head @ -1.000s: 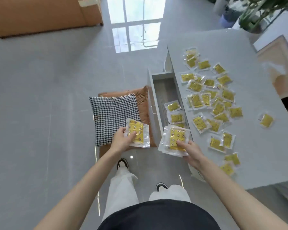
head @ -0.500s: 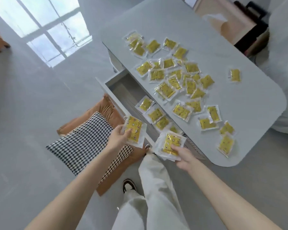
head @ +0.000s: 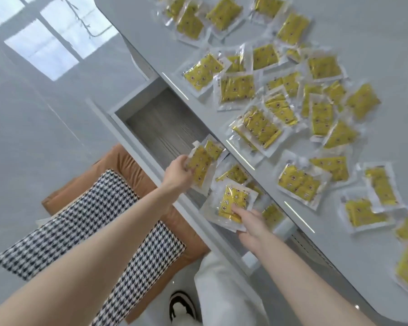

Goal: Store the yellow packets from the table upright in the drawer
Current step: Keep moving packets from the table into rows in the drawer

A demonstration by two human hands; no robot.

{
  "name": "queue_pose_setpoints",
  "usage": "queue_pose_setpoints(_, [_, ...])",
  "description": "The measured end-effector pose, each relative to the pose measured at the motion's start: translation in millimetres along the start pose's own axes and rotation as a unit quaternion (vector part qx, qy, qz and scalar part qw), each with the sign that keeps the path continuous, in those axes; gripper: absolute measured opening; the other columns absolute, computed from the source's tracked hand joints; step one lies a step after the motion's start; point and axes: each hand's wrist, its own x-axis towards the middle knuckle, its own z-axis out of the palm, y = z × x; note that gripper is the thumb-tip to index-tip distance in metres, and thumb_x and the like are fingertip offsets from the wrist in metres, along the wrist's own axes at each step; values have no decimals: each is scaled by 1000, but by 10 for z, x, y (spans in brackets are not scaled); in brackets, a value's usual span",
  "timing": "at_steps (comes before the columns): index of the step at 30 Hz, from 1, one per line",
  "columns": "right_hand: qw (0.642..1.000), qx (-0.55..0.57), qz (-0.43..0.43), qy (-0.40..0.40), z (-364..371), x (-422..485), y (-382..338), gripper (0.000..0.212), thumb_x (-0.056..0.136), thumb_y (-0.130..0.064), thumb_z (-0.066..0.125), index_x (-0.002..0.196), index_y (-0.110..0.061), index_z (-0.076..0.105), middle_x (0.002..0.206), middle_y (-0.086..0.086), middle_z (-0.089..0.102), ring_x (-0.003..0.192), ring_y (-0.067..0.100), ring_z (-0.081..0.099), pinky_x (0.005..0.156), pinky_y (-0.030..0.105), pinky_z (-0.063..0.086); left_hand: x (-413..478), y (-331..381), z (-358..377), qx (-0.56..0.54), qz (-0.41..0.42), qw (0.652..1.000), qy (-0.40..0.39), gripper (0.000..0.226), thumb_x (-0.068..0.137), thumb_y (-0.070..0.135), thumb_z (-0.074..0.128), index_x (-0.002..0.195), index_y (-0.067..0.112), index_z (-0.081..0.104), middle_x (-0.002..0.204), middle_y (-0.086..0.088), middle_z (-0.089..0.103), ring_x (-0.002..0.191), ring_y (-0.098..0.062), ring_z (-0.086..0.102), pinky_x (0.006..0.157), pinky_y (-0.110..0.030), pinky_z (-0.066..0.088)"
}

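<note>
My left hand [head: 177, 173] grips a yellow packet [head: 201, 163] by its left edge, holding it over the open grey drawer [head: 160, 123]. My right hand [head: 250, 223] holds a small stack of yellow packets [head: 231, 203] over the near part of the drawer, thumb on top. Several more packets [head: 233, 174] lie inside the drawer between and behind the two hands, partly hidden. Several loose yellow packets [head: 259, 127] are spread over the pale grey table [head: 372, 31] to the right.
The drawer's front panel [head: 137, 149] juts out to the left of the table edge. Below it stands an orange-brown seat [head: 123, 161] with a black-and-white houndstooth cushion [head: 87, 231]. My white trouser legs and a shoe [head: 181, 307] are on the glossy grey floor.
The view has closed in on the drawer. Both hands have moved forward and up with their packets, from beside the drawer front to over its inside.
</note>
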Motion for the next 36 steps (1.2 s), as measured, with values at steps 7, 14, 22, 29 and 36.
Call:
queue_pose_setpoints(7, [1000,8,-24,-7,127,823,-93,65,80,-24,75,136,-14,43,132,6,56,118,26,57,100,40,46,1036,-131,410,-13,-12,1000,-12,47,96,16,53,141,18,42,144,-2,46,113,-18,56,83,-27,52])
queue_pose_setpoints(14, [1000,19,-24,-3,45,949,-49,71,78,-26,77,140,-19,42,133,6,56,117,27,58,106,48,42,1222,-202,583,14,22,999,20,50,93,16,58,139,30,46,146,3,42,134,-18,38,98,-21,36])
queue_pose_setpoints(22, [998,52,-33,7,98,812,-72,64,80,-19,76,136,-17,45,128,10,60,110,30,63,101,51,45,1186,-427,428,-74,-158,985,-9,54,95,15,48,144,32,34,148,-12,24,118,-29,46,88,-36,51])
queue_pose_setpoints(29, [998,59,-35,-4,167,718,-171,50,85,-13,70,131,-13,48,122,14,64,102,31,66,96,50,50,1228,-454,503,-218,-170,961,12,49,94,0,42,142,8,40,139,-9,50,119,-24,55,96,-34,50])
queue_pose_setpoints(36, [996,76,-27,-33,314,660,-240,45,86,-11,68,127,-9,52,115,16,67,98,31,69,90,47,53,1136,-360,315,-186,-129,974,0,51,93,-3,38,140,15,45,145,-2,46,132,-21,45,109,-29,37])
